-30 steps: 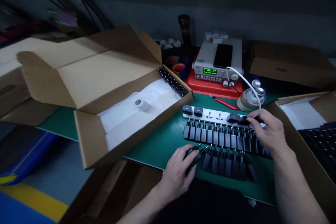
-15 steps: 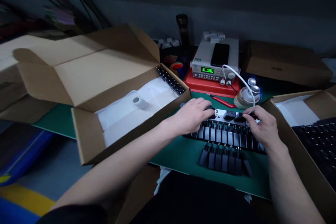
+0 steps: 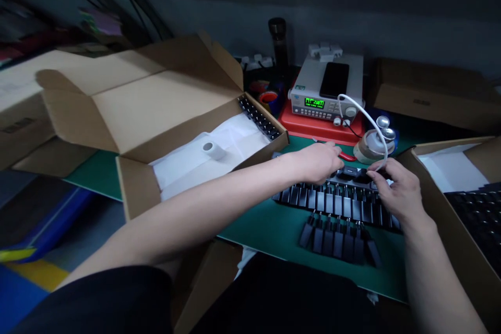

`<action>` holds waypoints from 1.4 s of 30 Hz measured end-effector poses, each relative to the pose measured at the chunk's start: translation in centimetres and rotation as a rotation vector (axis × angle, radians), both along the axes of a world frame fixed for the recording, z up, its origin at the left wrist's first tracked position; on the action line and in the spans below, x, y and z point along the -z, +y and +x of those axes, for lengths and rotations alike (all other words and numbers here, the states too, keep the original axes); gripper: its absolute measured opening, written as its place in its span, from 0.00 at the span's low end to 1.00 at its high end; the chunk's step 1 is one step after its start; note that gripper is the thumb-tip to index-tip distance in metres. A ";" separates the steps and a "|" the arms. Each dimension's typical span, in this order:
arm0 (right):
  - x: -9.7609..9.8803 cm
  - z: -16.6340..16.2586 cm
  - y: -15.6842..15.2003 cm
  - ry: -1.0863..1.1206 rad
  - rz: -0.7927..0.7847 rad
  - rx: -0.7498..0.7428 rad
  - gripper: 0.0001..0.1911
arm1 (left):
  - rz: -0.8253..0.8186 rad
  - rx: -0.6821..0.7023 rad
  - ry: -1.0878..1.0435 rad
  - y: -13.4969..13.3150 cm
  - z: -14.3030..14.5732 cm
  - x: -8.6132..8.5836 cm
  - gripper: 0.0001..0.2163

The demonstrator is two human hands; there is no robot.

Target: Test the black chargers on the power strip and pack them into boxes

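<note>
My left hand [image 3: 315, 163] reaches across the white power strip, and nothing shows in it. Its fingertips are just above a black plug charger [image 3: 346, 171] seated in the strip. My right hand [image 3: 396, 191] pinches the end of a white cable [image 3: 366, 110] beside a second black charger [image 3: 364, 176]. The hands hide most of the white power strip [image 3: 385, 182]. Below it, two rows of black plug chargers [image 3: 336, 202] stand on the green mat [image 3: 270, 235], prongs toward the strip.
An open cardboard box [image 3: 188, 130] lined with white paper stands at left, holding black chargers and a tape roll. Behind the strip are red-handled pliers [image 3: 347, 156], a tape roll [image 3: 368, 147], and an electronic load [image 3: 315, 103] on a red tray. Another box [image 3: 450, 177] stands at right.
My left hand has moved from the lower charger row up to the strip and farther right, over its chargers. My right hand has stayed near the strip. The view has shifted slightly.
</note>
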State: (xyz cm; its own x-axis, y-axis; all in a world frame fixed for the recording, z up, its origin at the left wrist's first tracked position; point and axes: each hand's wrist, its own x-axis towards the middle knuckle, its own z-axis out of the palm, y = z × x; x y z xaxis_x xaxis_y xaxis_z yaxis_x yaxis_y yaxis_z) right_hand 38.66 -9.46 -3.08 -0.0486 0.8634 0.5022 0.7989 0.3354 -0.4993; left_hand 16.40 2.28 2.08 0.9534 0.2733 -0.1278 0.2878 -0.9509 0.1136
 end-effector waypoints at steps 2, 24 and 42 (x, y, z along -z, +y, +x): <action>0.0 0.0 0.0 0.004 -0.001 0.004 0.03 | -0.031 0.001 -0.034 0.1 -0.4 0.5 0.12; 0.3 0.1 -0.3 0.033 -0.012 -0.030 0.03 | -0.022 -0.240 -0.185 -0.6 -4.9 3.9 0.23; -0.6 0.8 -0.5 -0.040 -0.108 -0.022 0.07 | -0.166 -0.151 -0.459 -4.1 2.4 3.8 0.13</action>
State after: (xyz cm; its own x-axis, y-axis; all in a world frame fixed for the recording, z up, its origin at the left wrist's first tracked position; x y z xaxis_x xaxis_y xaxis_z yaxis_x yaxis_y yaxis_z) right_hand 39.45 -9.95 -2.52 -0.0861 0.9109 0.4035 0.8118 0.2989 -0.5016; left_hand 18.79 -1.80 -1.75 0.8729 0.4238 0.2416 0.3053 -0.8609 0.4070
